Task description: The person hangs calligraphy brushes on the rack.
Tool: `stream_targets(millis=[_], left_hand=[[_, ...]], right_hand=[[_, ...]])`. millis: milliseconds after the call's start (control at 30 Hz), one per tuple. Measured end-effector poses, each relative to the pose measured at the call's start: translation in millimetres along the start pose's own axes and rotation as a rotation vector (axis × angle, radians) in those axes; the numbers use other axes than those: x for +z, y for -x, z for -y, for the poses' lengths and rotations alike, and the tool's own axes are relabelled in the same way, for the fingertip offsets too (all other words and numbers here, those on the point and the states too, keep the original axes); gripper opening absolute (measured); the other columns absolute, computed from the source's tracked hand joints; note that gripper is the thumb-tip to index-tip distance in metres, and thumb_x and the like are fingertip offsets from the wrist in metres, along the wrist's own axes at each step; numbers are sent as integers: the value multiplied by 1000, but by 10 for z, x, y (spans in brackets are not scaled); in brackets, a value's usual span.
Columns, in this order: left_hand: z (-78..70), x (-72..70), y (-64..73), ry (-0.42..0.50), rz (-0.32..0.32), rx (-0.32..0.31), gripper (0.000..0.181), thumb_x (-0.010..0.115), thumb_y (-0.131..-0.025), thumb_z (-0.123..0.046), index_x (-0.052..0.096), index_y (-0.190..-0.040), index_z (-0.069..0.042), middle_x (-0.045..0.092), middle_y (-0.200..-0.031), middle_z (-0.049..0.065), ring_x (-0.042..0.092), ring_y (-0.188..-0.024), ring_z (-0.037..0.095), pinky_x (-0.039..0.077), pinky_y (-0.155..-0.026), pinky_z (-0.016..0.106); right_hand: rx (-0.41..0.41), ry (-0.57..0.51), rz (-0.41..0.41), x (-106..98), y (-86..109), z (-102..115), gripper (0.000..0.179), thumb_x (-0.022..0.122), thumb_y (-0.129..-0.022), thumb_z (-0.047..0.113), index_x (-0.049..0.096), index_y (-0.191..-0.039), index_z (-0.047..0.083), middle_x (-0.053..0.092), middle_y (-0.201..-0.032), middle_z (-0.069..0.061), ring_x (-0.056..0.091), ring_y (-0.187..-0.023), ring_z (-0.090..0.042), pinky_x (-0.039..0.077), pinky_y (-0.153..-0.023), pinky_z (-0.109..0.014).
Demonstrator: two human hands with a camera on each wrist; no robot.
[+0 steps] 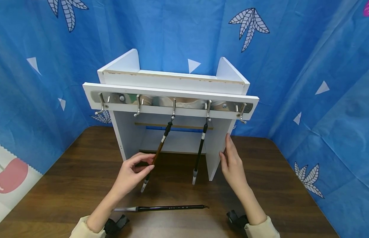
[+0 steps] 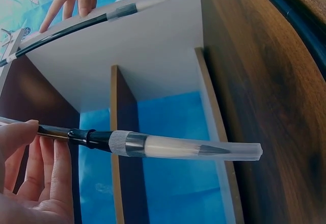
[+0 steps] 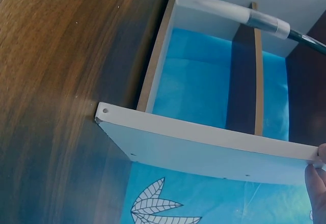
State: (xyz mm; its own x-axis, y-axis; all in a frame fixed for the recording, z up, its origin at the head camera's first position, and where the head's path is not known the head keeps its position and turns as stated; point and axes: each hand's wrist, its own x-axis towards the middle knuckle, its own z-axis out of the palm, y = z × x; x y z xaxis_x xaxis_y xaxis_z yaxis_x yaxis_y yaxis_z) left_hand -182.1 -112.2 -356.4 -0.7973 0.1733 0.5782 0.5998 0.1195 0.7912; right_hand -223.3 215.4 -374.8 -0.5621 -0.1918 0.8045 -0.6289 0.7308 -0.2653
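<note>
Left grip (image 1: pixel 133 170): thumb and fingertips pinched together on the lower handle of the brown brush (image 1: pixel 161 145).
Brown brush: tilted, capped tip down, top end at the middle hook (image 1: pixel 174 106); loop seating too small to confirm.
Handling: pinch lightly, ease the handle toward plumb, and release only when the loop bears the weight.
Right grip (image 1: pixel 233 167): fingers extended, touching the white rack (image 1: pixel 172 82) at its side panel (image 1: pixel 215 152).
Bracing: steady the panel without pushing.
Black brush (image 1: pixel 201 145): hangs one hook to the right; avoid knocking it.
Loose brush (image 1: pixel 172 208): flat on the counter (image 1: pixel 285 172), before the rack.
</note>
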Motion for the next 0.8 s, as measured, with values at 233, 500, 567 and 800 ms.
stream_targets(millis=[233,500,567,800], left_hand=[[2,10,-10,4,-2,4,29,65,-77,18,64,-105,8,61,-92,14,58,-85,16,54,-68,26],[95,47,-55,-1,18,17,28,65,-79,16,64,-106,8,60,-92,15,58,-86,17,54,-68,27],[175,55,-58,8,22,15,29,65,-79,16,64,-107,7,61,-93,14,58,-87,17,54,-68,28],[340,64,-42,23,14,-3,32,67,-80,12,65,-110,1,61,-95,11,58,-88,16,54,-67,28]], right_hand=[[-11,5,-7,3,-9,-9,88,63,-77,-21,18,-149,4,31,-144,-22,42,-122,-36,43,-87,-46],[-9,3,-9,3,-6,-16,88,63,-77,-21,18,-149,3,31,-144,-22,43,-121,-37,43,-87,-46],[-7,2,-9,3,-4,-17,88,63,-77,-21,18,-149,4,31,-144,-22,43,-121,-37,43,-87,-46],[-6,-4,-3,7,-2,-17,87,62,-78,-20,18,-149,4,30,-145,-22,40,-124,-36,42,-89,-47]])
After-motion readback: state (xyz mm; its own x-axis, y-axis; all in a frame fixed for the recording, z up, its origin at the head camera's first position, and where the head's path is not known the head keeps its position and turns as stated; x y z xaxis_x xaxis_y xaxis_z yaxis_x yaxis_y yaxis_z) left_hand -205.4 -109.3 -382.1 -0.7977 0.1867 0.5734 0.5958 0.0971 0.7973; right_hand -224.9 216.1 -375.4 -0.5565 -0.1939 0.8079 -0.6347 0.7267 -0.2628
